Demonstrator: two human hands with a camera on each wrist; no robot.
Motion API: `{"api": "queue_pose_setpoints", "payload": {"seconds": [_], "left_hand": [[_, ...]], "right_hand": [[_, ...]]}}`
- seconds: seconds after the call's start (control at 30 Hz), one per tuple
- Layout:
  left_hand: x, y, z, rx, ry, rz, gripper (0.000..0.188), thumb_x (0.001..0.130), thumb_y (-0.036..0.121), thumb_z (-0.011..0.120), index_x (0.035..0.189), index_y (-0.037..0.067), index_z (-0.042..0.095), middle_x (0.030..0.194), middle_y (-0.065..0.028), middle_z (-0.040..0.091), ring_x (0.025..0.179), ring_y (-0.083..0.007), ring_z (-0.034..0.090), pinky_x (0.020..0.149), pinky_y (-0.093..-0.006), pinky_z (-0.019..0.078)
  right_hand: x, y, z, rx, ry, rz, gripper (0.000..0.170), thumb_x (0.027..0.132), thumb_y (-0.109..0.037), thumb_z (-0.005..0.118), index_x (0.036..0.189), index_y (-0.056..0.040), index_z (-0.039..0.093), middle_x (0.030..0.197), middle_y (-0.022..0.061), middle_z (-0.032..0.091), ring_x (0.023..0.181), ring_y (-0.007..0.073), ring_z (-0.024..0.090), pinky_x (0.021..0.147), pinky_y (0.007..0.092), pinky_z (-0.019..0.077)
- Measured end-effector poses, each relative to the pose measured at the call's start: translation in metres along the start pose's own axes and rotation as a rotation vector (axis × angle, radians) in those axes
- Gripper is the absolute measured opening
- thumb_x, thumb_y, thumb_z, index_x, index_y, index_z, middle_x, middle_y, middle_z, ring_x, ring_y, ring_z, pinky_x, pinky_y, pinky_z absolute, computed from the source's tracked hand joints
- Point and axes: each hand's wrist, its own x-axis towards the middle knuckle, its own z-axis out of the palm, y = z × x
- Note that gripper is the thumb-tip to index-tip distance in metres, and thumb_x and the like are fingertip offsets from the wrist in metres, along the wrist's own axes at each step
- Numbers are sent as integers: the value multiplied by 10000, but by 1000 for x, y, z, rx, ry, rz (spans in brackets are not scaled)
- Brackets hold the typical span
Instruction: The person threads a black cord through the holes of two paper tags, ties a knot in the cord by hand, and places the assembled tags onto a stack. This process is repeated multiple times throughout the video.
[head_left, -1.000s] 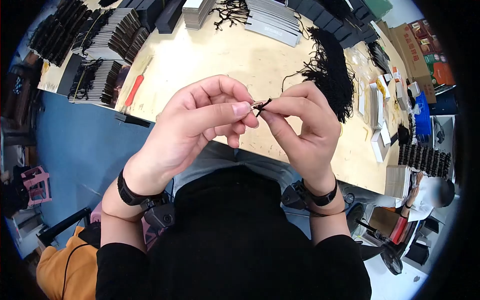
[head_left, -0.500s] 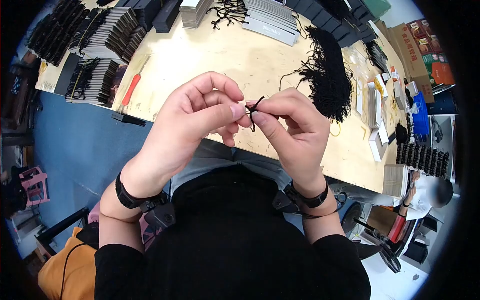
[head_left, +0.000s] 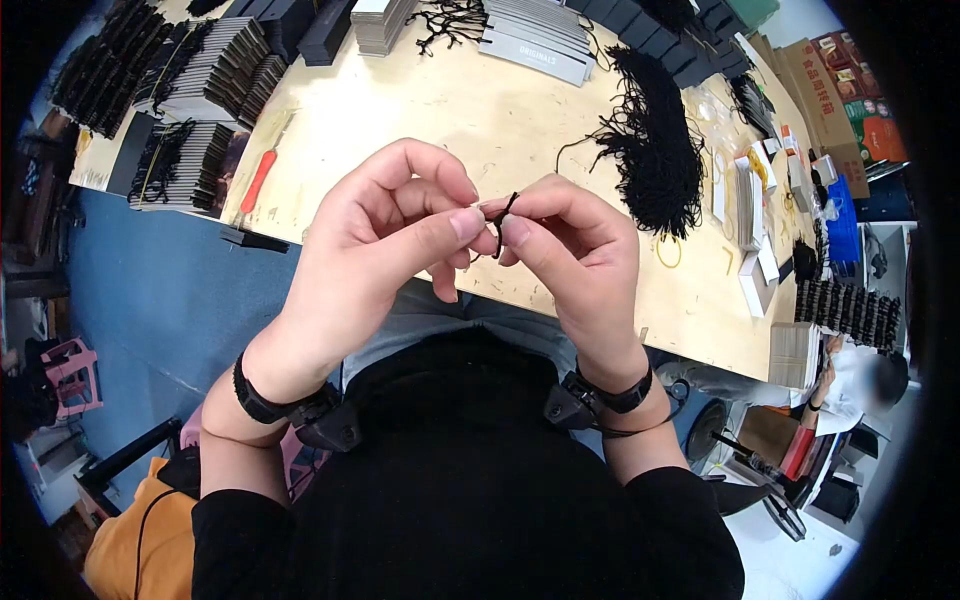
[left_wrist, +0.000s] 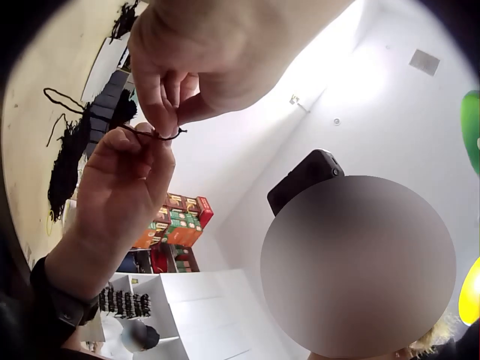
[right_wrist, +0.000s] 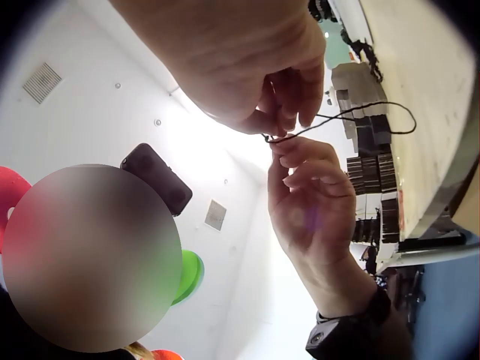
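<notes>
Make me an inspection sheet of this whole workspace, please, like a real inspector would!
Surface: pale wooden table with small dark marks.
Job's things: thin black cord with a loop.
Clutter: red-handled tool, black strand pile, grey cards reading ORIGINALS.
Left grip: fingertips pinch the cord.
Right grip: pinches it too.
Cables: thin dark cable across orange cloth.
Surroundings: blue floor; a person in white at the head view's right.

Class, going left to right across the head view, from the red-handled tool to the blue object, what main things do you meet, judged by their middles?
Red-handled tool, left hand, black cord, right hand, bundle of black cords, blue object.
</notes>
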Motion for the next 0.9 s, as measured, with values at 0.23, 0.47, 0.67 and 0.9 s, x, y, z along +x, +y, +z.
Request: {"api": "queue_pose_setpoints", "payload": {"seconds": [0.23,0.47,0.67,0.9], "left_hand": [[0,1,-2,-57,-3,-52,99,847,75,520,934,43,484,734,-44,583,633,-59,549,494,-167,450],[1,-1,-2,-71,0,-19,80,856,83,513,918,40,487,728,-42,582,618,-57,544,503,-167,454],[1,1,-5,-23,-4,-57,63,841,69,517,888,38,489,710,-31,568,593,-56,538,486,-167,433],[2,1,-3,88,31,2,94,822,30,528,909,25,494,721,-23,560,631,-56,536,500,-170,426]], "right_hand": [[0,5,1,-4,17,-64,128,794,13,591,919,36,611,853,74,598,776,99,585,682,203,465],[2,7,2,98,16,-45,124,791,13,603,911,39,619,833,76,606,745,91,574,661,196,464],[4,1,-4,72,-84,62,133,796,-11,608,917,44,618,823,84,616,727,97,584,633,199,471],[4,6,2,179,-41,106,138,813,-83,613,900,24,611,811,68,630,688,82,566,611,202,474]]}}
